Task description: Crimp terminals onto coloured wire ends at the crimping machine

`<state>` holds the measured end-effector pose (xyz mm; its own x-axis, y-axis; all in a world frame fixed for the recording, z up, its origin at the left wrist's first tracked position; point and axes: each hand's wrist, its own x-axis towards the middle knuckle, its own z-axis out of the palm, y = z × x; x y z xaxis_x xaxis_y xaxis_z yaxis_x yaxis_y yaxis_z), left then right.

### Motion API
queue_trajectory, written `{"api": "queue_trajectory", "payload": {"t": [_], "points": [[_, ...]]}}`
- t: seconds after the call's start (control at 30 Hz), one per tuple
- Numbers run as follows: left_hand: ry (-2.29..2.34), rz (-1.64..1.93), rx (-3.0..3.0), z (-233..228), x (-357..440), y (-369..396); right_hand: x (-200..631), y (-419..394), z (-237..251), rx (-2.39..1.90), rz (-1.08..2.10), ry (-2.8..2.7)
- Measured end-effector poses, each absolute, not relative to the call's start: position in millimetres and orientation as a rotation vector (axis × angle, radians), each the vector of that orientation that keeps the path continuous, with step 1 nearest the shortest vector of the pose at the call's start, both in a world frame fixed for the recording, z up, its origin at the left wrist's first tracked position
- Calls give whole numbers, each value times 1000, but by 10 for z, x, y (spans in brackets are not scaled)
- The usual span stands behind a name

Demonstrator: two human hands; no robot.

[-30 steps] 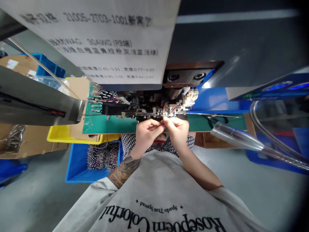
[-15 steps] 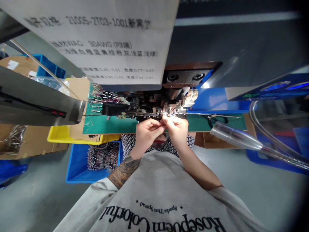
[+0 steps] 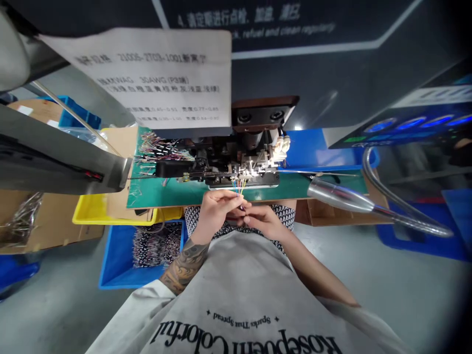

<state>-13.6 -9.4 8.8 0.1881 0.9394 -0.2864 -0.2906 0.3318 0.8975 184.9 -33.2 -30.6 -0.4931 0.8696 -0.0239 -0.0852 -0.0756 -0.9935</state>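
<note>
A fanned bundle of thin coloured wires (image 3: 239, 186), with blue, red, white and yellow strands, points up toward the crimping machine's metal head (image 3: 250, 164). My left hand (image 3: 220, 209) pinches this bundle between thumb and fingers, just below the machine's front plate. Close by on the right, my right hand (image 3: 266, 221) has its fingers drawn together at the lower end of the bundle. What lies between those fingertips is hidden. The wire tips end near the machine's work point; whether they touch it I cannot tell.
Loose wires (image 3: 162, 147) lie on the green mat (image 3: 169, 194) at left. A blue bin (image 3: 110, 260) of wire bundles and a yellow tray (image 3: 92, 209) stand below it. A clear-headed flexible lamp (image 3: 339, 195) reaches in from the right. A paper label (image 3: 165, 73) hangs above.
Both hands have drawn back toward the body from the machine head, the right one lower and slightly apart. The coloured wires now show above the left hand. The camera view has shifted.
</note>
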Motion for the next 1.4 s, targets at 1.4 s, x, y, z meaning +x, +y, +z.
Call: {"api": "queue_trajectory", "payload": {"t": [1.4], "points": [[825,1209,696,622,-322,-871,1778,-1285,-465,-689,2182,-1114]]}}
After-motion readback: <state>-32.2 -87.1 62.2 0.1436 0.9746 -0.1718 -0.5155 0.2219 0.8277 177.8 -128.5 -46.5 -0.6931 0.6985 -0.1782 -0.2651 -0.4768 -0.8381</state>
